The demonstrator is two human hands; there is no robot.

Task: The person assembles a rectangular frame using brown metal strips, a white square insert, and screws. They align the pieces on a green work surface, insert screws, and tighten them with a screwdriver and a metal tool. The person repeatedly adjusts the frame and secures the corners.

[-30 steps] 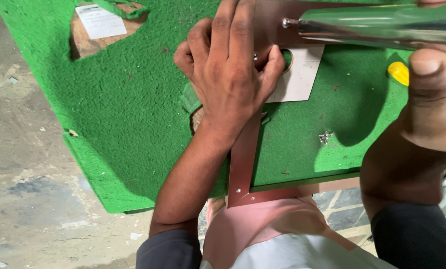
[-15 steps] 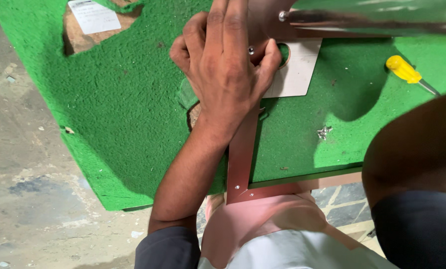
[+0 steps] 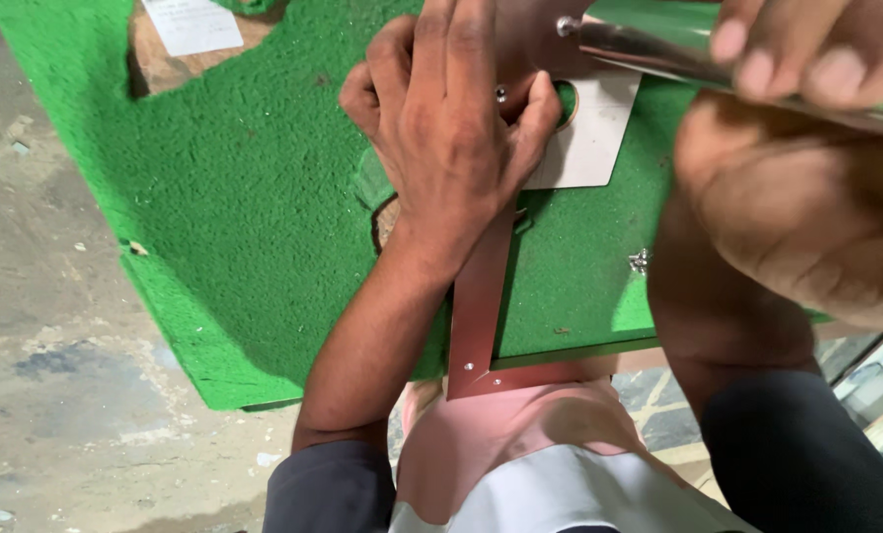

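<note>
My left hand (image 3: 456,128) lies palm down on the upper end of a reddish-brown metal strip (image 3: 481,306) and presses it onto the green mat (image 3: 264,227). Its thumb rests at a white plate (image 3: 591,143) with a round hole. The strip runs toward me and turns at a corner (image 3: 471,380) into an L shape. My right hand (image 3: 806,178) is close to the camera at the upper right, closed around a green power tool. The tool's shiny metal nose (image 3: 639,49) points left at a screw head beside my left fingers.
A small loose screw (image 3: 640,261) lies on the mat right of the strip. A hole in the mat at the upper left shows wood with a white paper slip (image 3: 190,20). Bare concrete floor (image 3: 46,345) lies left of the mat. My knees are below.
My right hand with the tool has come back into view, closer to the camera, and now hides the yellow-handled screwdriver on the mat. My left hand has stayed on the strip.
</note>
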